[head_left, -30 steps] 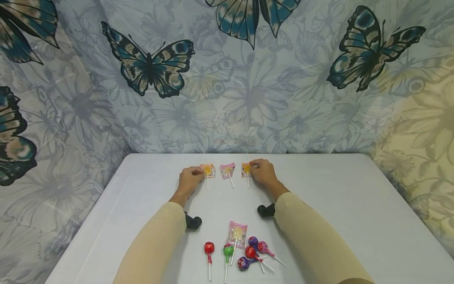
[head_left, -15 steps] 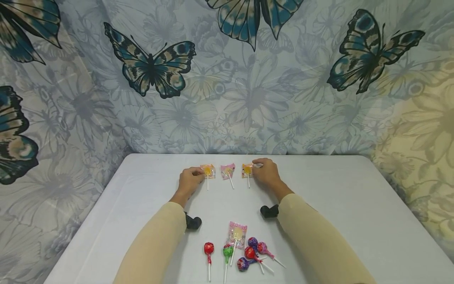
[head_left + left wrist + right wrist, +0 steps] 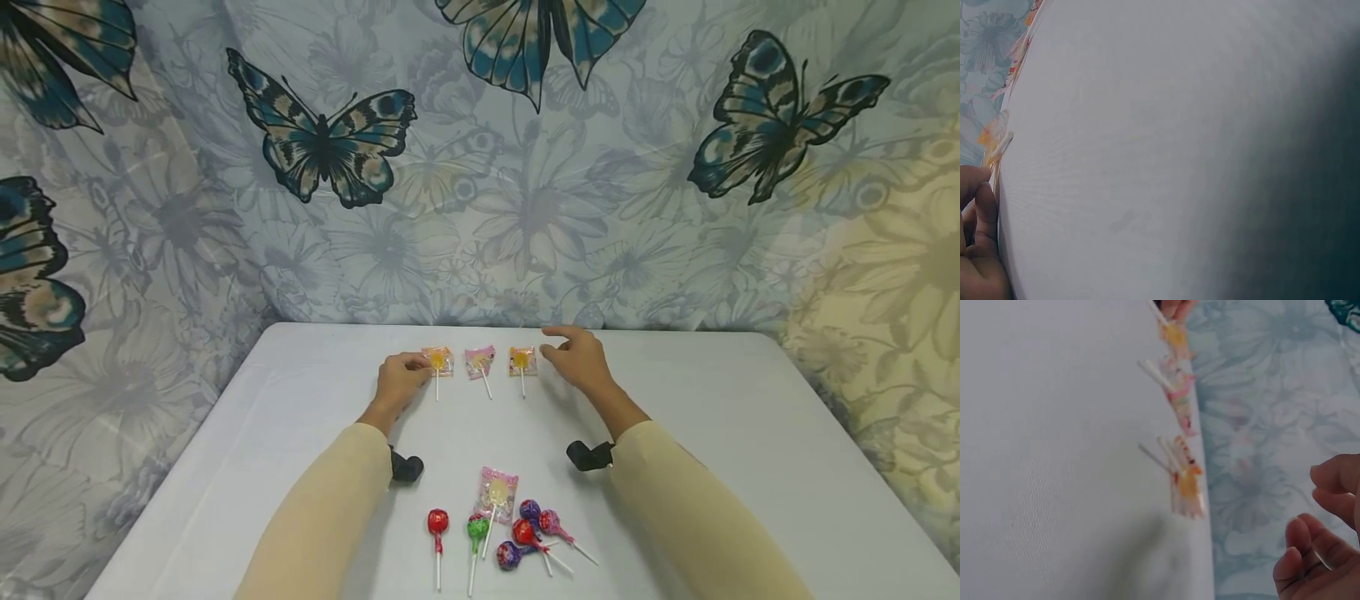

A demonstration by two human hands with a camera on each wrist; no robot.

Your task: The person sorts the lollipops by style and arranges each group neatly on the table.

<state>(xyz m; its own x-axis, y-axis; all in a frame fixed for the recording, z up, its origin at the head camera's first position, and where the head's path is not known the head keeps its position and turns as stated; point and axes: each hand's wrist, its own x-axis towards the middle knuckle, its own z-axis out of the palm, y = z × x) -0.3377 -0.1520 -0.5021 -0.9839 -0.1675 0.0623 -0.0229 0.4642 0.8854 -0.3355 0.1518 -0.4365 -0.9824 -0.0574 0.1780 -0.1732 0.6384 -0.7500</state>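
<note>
Three flat wrapped lollipops lie in a row near the far edge of the white table (image 3: 300, 467). My left hand (image 3: 397, 387) pinches the wrapper edge of the left, orange lollipop (image 3: 438, 359); in the left wrist view thumb and finger meet at its orange wrapper (image 3: 989, 139). A pink-wrapped lollipop (image 3: 478, 361) lies in the middle. On the right is another orange lollipop (image 3: 522, 359), its white stick toward me. Just right of it my right hand (image 3: 583, 362) holds nothing, thumb and forefinger spread apart; the right wrist view shows its fingers (image 3: 1335, 475) loosely bent.
Nearer me lie a pink-wrapped flat lollipop (image 3: 497, 493), a red round lollipop (image 3: 438, 522), a green one (image 3: 477, 527) and a cluster of purple, red and pink ones (image 3: 525, 531). A butterfly-print cloth (image 3: 480, 208) hangs behind the table.
My right hand has let go of the right orange lollipop and moved away to the right, its fingers spreading. The left hand stays at the left orange lollipop.
</note>
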